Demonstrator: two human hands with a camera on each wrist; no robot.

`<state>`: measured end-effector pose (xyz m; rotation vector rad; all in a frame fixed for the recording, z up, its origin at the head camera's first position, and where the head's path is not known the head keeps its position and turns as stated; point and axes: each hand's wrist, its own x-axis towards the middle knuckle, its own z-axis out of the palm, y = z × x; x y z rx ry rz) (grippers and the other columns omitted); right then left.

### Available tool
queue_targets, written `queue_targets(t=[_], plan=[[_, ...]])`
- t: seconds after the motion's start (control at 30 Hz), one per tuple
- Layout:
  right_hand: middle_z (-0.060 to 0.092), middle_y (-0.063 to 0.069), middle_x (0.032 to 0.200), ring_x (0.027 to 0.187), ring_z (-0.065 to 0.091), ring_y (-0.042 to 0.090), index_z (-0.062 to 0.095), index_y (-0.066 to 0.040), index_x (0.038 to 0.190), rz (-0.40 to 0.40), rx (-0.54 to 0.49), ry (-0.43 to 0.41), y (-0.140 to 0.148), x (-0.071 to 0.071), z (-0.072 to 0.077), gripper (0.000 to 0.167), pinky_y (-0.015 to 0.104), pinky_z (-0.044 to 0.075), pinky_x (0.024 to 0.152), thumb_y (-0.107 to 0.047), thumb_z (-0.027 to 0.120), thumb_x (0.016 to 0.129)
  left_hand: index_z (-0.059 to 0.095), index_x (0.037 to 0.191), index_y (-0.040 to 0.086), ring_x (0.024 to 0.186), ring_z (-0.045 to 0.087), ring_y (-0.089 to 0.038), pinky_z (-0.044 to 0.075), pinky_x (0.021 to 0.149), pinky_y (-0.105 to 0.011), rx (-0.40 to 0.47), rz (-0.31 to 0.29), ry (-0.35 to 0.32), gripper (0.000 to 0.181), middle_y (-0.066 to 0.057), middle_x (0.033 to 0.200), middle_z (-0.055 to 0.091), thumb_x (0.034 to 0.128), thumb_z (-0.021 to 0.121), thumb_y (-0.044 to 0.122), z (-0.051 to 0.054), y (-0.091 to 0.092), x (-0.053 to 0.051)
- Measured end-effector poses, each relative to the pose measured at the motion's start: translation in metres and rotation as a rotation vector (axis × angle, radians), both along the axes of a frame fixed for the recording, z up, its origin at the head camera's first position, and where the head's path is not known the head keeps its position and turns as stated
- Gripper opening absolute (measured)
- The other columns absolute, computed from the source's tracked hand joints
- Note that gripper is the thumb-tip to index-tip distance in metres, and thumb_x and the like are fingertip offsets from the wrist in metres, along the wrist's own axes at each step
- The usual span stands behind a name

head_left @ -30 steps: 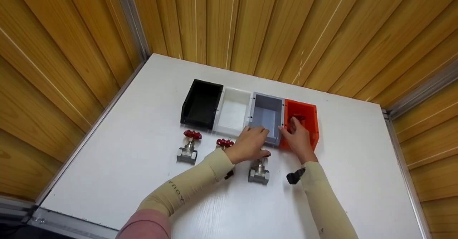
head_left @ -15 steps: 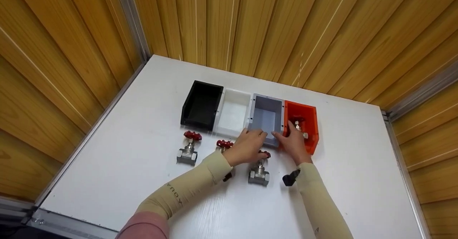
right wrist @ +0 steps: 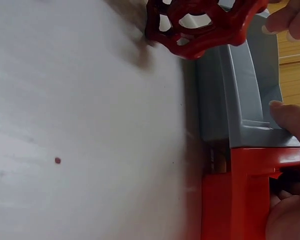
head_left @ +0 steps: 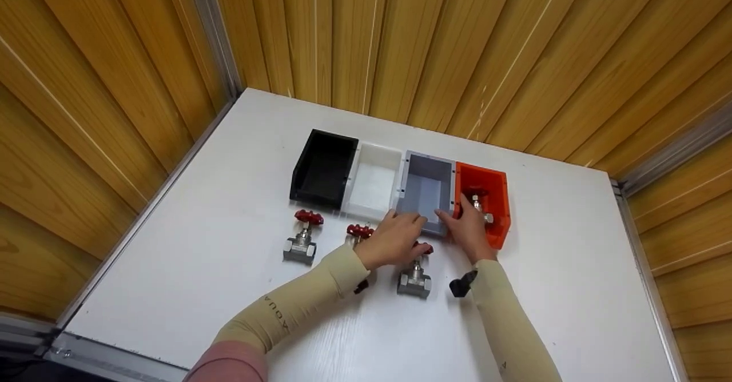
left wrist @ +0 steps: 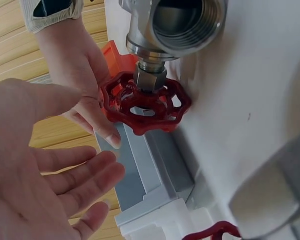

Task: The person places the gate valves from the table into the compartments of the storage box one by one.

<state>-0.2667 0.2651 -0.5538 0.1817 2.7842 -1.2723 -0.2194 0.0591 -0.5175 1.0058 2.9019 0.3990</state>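
Head view: the left hand [head_left: 393,241] hovers at the near end of the gray bin [head_left: 424,193], fingers loosely extended and holding nothing. Its thumb is close to the red handwheel of the right valve [head_left: 414,282]; contact cannot be told. The right hand [head_left: 470,230] straddles the adjoining walls of the gray bin and the orange bin [head_left: 501,205], thumb on the gray side, fingers partly hidden on the orange side; whether it grips cannot be told. Another valve [head_left: 476,201] lies inside the orange bin. To the left stand the white bin [head_left: 374,183] and the black bin [head_left: 323,167]. Nearer on the tabletop [head_left: 206,279] are the left valve [head_left: 300,247] and the middle valve [head_left: 359,231], partly covered by the left arm.
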Motion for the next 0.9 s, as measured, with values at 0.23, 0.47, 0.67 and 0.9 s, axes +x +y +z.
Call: queue_targets(t=[0.23,0.47,0.67,0.9], plan=[[0.048,0.011,0.145,0.125,0.05,0.027,0.022,-0.018,0.155,0.001,0.034,0.008,0.001,0.001,-0.001,0.078,0.047,0.041,0.109,-0.036,0.064,0.092,0.045,0.141,0.013,0.129,0.051,-0.021,0.033,0.112,-0.051,-0.022,-0.045,-0.039,0.079,-0.005,0.139,0.053,0.087,0.045,0.071,-0.003,-0.003,0.004],[0.049,0.012,0.144,0.126,0.051,0.027,0.022,-0.02,0.155,0.014,0.021,0.009,0.002,0.001,-0.001,0.076,0.047,0.041,0.108,-0.034,0.063,0.093,0.04,0.144,0.016,0.134,0.046,-0.02,0.035,0.111,-0.051,-0.011,-0.082,-0.04,0.099,-0.003,0.144,0.049,0.0693,0.063,0.076,-0.009,-0.007,0.007],[0.047,0.013,0.145,0.127,0.049,0.027,0.021,-0.019,0.155,0.012,0.035,-0.006,0.002,0.001,-0.001,0.078,0.047,0.039,0.11,-0.037,0.064,0.092,0.041,0.144,0.016,0.132,0.048,-0.02,0.036,0.11,-0.047,-0.046,-0.081,-0.04,0.103,-0.002,0.143,0.05,0.063,0.071,0.072,-0.011,-0.008,0.011],[0.045,0.012,0.146,0.126,0.048,0.027,0.021,-0.017,0.155,0.002,0.048,-0.016,0.002,0.001,-0.001,0.078,0.046,0.039,0.11,-0.037,0.064,0.092,0.036,0.148,0.017,0.134,0.045,-0.021,0.038,0.107,-0.042,-0.078,-0.099,-0.011,0.109,-0.002,0.145,0.046,0.0604,0.076,0.069,-0.016,-0.007,0.014]])
